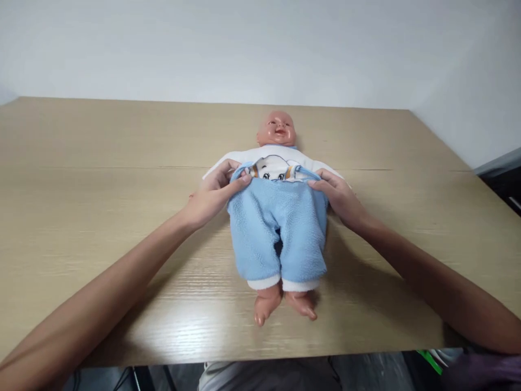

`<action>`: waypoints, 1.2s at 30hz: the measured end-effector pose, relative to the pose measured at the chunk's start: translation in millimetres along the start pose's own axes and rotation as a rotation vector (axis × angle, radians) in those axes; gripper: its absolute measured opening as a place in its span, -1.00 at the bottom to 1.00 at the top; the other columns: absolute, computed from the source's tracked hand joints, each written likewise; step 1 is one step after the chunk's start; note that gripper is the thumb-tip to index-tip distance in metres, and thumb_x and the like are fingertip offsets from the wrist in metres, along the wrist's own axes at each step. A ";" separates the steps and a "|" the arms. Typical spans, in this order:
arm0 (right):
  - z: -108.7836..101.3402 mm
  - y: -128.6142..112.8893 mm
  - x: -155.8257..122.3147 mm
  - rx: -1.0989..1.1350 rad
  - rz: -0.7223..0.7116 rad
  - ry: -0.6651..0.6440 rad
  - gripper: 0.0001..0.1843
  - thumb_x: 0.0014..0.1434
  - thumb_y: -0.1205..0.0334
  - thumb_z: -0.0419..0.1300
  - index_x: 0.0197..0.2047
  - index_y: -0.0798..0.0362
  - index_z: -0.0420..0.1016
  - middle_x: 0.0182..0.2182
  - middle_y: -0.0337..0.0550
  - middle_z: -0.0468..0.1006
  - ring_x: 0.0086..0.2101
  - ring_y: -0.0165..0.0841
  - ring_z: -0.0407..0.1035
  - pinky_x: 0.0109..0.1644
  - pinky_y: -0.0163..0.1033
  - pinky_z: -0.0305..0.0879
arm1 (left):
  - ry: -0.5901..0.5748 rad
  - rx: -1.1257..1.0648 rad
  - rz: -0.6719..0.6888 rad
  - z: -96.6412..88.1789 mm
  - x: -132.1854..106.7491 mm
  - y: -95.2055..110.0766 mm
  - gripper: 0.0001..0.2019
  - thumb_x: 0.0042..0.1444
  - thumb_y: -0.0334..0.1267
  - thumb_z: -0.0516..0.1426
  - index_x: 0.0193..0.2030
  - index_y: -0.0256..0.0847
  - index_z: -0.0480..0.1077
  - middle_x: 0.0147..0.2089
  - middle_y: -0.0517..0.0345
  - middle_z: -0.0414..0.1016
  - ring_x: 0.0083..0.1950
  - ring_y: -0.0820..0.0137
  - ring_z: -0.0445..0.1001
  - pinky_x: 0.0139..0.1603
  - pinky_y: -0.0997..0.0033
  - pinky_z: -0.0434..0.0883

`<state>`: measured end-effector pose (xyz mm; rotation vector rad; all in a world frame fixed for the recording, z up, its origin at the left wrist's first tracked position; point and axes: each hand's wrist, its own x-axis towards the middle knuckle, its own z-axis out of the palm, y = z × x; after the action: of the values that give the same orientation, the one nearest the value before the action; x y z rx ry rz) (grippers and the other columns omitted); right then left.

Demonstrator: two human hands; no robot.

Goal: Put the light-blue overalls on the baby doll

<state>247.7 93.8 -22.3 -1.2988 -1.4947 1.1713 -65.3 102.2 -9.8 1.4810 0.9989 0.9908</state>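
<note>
A bald baby doll point(279, 129) lies on its back, its head toward the far edge and bare feet toward me. It wears a white top point(273, 165) with a printed animal face and light blue fleece pants point(260, 222) with white cuffs. My left hand point(217, 187) pinches the waistband on the left side, thumb on the front of the cloth. On the right side, my right hand point(337, 195) grips the waistband the same way. The waistband is held up and stretched apart, and the lower print shows behind it. The doll's hands are mostly hidden behind mine.
The doll lies on a wooden table point(101, 141) with a thin seam running across it. A pale wall point(244, 49) stands behind. At the right edge is a dark object point(502, 176). Below the front edge are my lap point(268, 376) and a green item point(429, 361).
</note>
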 end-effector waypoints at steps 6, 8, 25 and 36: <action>-1.1 34.9 -7.2 0.077 0.078 0.037 -0.47 0.29 -0.29 0.37 -0.32 -0.02 0.36 -0.35 -0.23 0.35 -0.26 -0.33 0.21 -0.12 -0.18 0.26 | 0.000 0.090 -0.122 -11.4 -7.8 -27.1 -0.41 0.27 0.35 0.42 -0.03 -0.17 0.48 -0.13 0.14 0.47 -0.13 0.33 0.41 -0.12 0.36 0.34; -0.4 36.8 -12.8 0.223 0.153 -0.004 -0.49 0.25 -0.25 0.41 -0.29 -0.03 0.34 -0.35 -0.24 0.39 -0.27 -0.33 0.24 -0.12 -0.18 0.31 | -0.005 0.100 -0.189 -18.5 -13.5 -31.6 -0.40 0.25 0.38 0.42 -0.03 -0.16 0.55 -0.13 0.12 0.50 -0.11 0.30 0.44 -0.11 0.35 0.37; -8.4 20.7 -7.7 0.180 0.095 -0.134 -0.56 0.36 -0.18 0.41 -0.22 -0.01 0.43 -0.34 -0.27 0.35 -0.32 -0.39 0.17 -0.21 -0.24 0.16 | -0.181 -0.022 -0.192 -22.3 -7.1 -1.9 -0.48 0.08 0.08 0.60 -0.18 -0.18 0.47 -0.28 0.22 0.35 -0.29 0.46 0.33 -0.32 0.49 0.33; -2.6 32.4 -6.4 -0.033 -0.002 0.002 -0.38 0.35 -0.45 0.33 -0.22 -0.01 0.44 -0.30 -0.24 0.39 -0.22 -0.34 0.26 -0.05 -0.21 0.27 | -0.069 0.036 -0.160 -20.4 -4.4 -17.1 -0.43 0.24 0.26 0.47 -0.01 -0.18 0.46 -0.15 0.15 0.45 -0.18 0.38 0.41 -0.20 0.44 0.34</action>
<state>258.6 89.0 -53.2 -1.3197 -1.5190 1.1484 -87.5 106.0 -24.8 1.4304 1.0726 0.8061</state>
